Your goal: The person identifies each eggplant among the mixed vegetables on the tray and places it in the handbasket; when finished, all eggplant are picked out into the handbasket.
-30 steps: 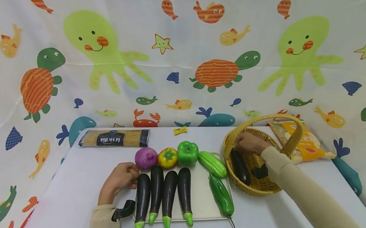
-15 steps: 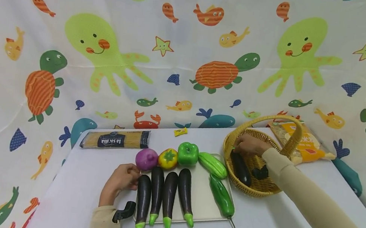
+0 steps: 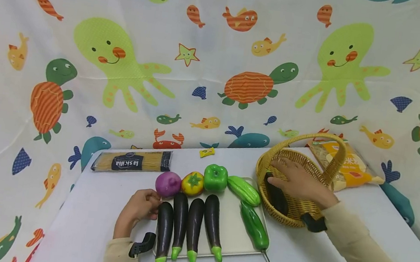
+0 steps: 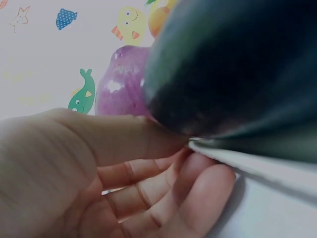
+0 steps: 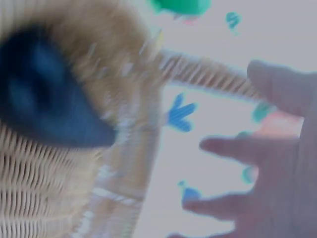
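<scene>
At the cream tray's (image 3: 228,226) left edge my left hand (image 3: 141,205) pinches the rim. The left wrist view shows the thumb above and the fingers below that edge, beside a dark eggplant (image 4: 218,69) and a purple onion (image 4: 121,84). Over the wicker basket (image 3: 286,220), my right hand (image 3: 299,180) has its fingers spread and holds nothing. Inside the basket lies one eggplant (image 3: 277,199), partly hidden by that hand. The right wrist view is blurred, with the spread fingers apart from the eggplant (image 5: 39,89). Several eggplants (image 3: 194,226) lie side by side on the tray.
Along the tray's far side sit a yellow vegetable (image 3: 192,183), a green bell pepper (image 3: 215,178) and a light green cucumber-like vegetable (image 3: 244,190); a green chili pepper (image 3: 253,226) lies right. Behind are pasta (image 3: 132,161), a yellow packet (image 3: 207,152) and an orange bag (image 3: 350,164).
My right hand has let go of the eggplant in the basket, spread its fingers and drawn slightly back to the right. The left hand stays at the tray's edge.
</scene>
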Demonstrator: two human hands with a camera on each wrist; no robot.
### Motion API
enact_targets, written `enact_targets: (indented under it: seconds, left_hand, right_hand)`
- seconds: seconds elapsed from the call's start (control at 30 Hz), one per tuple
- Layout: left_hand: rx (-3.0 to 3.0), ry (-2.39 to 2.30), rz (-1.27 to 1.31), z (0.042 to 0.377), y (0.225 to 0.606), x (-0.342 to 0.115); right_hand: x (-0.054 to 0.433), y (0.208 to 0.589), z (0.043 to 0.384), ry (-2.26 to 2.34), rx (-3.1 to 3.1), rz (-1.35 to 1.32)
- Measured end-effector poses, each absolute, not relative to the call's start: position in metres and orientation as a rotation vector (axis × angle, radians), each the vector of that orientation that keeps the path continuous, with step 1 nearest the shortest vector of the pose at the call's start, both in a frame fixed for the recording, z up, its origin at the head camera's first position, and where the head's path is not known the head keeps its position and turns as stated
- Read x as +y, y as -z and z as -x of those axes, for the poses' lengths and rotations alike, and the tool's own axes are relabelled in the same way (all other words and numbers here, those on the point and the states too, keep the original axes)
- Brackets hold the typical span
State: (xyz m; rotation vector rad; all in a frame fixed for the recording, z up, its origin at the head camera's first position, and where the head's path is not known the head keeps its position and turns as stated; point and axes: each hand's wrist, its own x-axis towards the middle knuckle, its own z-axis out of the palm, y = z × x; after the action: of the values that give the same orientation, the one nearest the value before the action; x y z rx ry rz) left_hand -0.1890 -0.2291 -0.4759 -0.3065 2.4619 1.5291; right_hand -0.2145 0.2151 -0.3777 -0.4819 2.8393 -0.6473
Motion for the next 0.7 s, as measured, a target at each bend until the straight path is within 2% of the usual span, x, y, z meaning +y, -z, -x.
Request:
enact_targets:
  seconds: [0.13,0.3,0.5,0.7]
  left_hand:
    - [2.465,-1.532,0.304,0.188,0.475,-0.229]
    - [2.467,-1.532,0.305,0.189,0.474,-0.229]
    - [2.475,-1.526,0.302,0.190,0.474,-0.230]
    - [2.445,-1.552,0.310,0.190,0.475,-0.230]
  right_hand:
    - [0.190,0.380,0.164,0.682,3.272,0.478]
    - [0.143,0.404,0.119,0.910,3.616,0.623]
    - [0.097,0.439,0.097,0.807,3.310,0.716]
    - [0.080,0.461,0.094,0.760,3.083,0.719]
